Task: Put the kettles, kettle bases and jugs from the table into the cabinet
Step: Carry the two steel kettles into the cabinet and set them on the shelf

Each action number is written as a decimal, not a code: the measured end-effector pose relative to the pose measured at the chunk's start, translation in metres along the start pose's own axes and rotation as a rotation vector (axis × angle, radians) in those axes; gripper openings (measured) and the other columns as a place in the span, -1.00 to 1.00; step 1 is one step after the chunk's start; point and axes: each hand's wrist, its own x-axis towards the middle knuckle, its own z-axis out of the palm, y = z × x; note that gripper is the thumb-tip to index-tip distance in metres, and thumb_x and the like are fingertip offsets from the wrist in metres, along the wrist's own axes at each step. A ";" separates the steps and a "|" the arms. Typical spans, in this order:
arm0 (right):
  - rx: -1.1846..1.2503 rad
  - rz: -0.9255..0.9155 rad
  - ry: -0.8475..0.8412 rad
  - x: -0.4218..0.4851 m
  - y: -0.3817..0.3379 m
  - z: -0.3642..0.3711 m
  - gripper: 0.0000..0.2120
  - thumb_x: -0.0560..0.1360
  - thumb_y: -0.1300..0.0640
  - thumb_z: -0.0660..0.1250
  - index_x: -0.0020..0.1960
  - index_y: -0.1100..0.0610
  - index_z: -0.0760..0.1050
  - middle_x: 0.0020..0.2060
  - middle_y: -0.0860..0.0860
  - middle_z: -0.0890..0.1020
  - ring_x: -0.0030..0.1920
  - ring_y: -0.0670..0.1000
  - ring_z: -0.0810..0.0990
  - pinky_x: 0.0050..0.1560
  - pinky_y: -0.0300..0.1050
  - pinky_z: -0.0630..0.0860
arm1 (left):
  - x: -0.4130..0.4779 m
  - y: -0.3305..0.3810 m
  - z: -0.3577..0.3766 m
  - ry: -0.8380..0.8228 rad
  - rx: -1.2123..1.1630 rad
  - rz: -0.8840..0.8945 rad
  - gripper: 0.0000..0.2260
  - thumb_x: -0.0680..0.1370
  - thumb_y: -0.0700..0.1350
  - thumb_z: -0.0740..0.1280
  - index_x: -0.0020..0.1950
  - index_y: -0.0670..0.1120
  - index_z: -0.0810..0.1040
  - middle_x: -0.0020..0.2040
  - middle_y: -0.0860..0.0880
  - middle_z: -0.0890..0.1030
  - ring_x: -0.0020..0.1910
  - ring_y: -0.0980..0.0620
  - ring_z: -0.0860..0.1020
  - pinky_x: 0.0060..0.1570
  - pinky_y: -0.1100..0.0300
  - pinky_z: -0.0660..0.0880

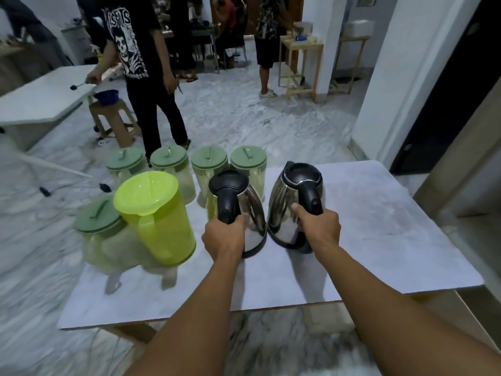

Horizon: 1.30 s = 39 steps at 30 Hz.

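Two steel kettles with black lids and handles stand side by side near the middle of the white table (379,226). My left hand (223,237) grips the handle of the left kettle (252,210). My right hand (317,226) grips the handle of the right kettle (287,202). A lime-green jug (160,221) stands to the left of them. Beside it, at the table's left edge, is a clear jug with a green lid (100,234). Several more clear green-lidded jugs (208,169) line the far edge. No kettle base shows.
A person in a black printed shirt (141,50) stands beyond the table on the marble floor, next to a brown stool (113,120) holding a blue bowl. Another white table (40,99) is at far left. A white pillar (393,90) and a dark doorway lie to the right.
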 end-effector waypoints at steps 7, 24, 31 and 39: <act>0.047 -0.029 0.093 0.000 -0.001 0.000 -0.71 0.39 -0.12 0.46 -0.30 0.08 0.51 -0.31 0.09 0.65 -0.17 0.16 0.64 -0.08 0.05 0.60 | 0.002 0.002 0.000 0.083 0.041 0.169 -0.69 0.46 0.06 0.39 -0.06 -0.20 0.62 -0.22 -0.16 0.62 -0.11 -0.23 0.57 -0.16 0.07 0.50; 0.108 -0.268 0.727 -0.191 -0.096 -0.192 -0.85 0.34 0.08 0.40 -0.31 0.16 0.56 -0.40 0.05 0.58 -0.24 0.19 0.63 -0.27 -0.06 0.52 | -0.163 0.137 -0.094 -0.397 -0.136 0.823 -0.80 0.41 -0.03 0.37 -0.31 -0.15 0.56 -0.39 -0.08 0.55 -0.32 -0.11 0.53 -0.35 0.21 0.35; 0.031 -0.218 1.069 -0.308 -0.091 -0.323 -0.77 0.38 0.06 0.39 -0.39 0.11 0.46 -0.45 0.00 0.53 -0.35 0.08 0.52 -0.30 -0.12 0.41 | -0.312 0.162 -0.102 -0.706 -0.259 0.952 -0.83 0.41 -0.04 0.34 -0.28 -0.14 0.56 -0.37 -0.06 0.53 -0.28 -0.11 0.50 -0.29 0.17 0.37; 0.003 -0.142 1.421 -0.418 -0.060 -0.464 -0.85 0.35 0.05 0.37 -0.34 0.08 0.50 -0.37 0.02 0.59 -0.25 0.12 0.62 -0.29 -0.07 0.54 | -0.497 0.169 -0.098 -0.973 -0.344 1.118 -0.76 0.43 -0.02 0.34 -0.38 -0.11 0.47 -0.43 -0.01 0.46 -0.42 -0.02 0.43 -0.49 0.22 0.25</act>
